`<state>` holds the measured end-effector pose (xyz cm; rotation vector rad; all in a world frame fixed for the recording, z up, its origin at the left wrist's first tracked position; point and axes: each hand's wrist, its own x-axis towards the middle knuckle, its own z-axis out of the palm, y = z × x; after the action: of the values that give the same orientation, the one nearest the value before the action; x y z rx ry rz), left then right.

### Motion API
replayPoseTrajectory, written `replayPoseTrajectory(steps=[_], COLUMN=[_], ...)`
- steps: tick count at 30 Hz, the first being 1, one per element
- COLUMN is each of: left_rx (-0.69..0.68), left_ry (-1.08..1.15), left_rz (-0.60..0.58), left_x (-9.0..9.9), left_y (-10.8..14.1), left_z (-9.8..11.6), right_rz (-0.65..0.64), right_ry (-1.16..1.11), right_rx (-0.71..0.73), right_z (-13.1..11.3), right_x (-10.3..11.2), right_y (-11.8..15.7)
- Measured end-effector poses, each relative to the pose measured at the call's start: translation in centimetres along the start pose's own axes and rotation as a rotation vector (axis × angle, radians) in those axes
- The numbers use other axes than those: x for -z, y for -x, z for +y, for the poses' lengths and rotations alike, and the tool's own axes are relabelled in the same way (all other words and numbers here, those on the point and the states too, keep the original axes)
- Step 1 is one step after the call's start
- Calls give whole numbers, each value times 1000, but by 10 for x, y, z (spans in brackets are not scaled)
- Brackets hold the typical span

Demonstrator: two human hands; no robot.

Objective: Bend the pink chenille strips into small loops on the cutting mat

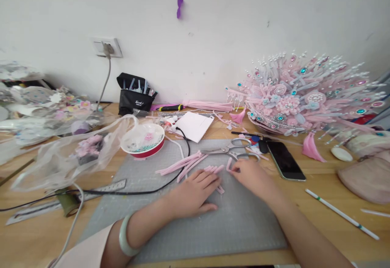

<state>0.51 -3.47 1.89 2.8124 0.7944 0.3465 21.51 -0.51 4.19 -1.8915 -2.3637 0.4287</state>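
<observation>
My left hand (195, 193) lies palm down on the grey cutting mat (237, 227), fingers stretched out over several short pink pipe cleaner pieces (215, 169). To its right, my right hand (248, 174) pinches the end of a bent pink pipe cleaner (229, 165) between thumb and fingers. Behind both hands rest metal scissors (224, 150), blades pointing left and slightly apart. A bundle of longer pink pipe cleaners (178, 164) is spread on the mat, left of the blades. The pieces beneath my left palm are partly hidden.
A black cable (143, 193) crosses the mat. A red-rimmed bowl of beads (143, 154) stands behind left, near a black pouch (135, 99). A phone (285, 160), a white stick (341, 214) and a large beaded pink headdress (289, 101) are at right. Plastic bags (112, 150) lie left.
</observation>
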Motion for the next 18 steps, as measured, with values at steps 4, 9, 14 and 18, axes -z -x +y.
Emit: replayPoseTrajectory(steps=[4,9,14,18], left_rx=[18,32,31,-5], left_ry=[-22,-29,-44,-28], left_rz=[-20,-42,-27,-14], left_x=[-3,-6,-6,-4], left_y=[0,2,2,0], left_z=[-3,-5,-3,-1], right_rz=[-107,-153,-158,-106], right_ry=[-110,-176,-206,-160], right_rx=[59,63,88,44], right_z=[-7,-11,-16,-12], right_x=[-7,-15,-10,3], right_y=[6,8,9,8])
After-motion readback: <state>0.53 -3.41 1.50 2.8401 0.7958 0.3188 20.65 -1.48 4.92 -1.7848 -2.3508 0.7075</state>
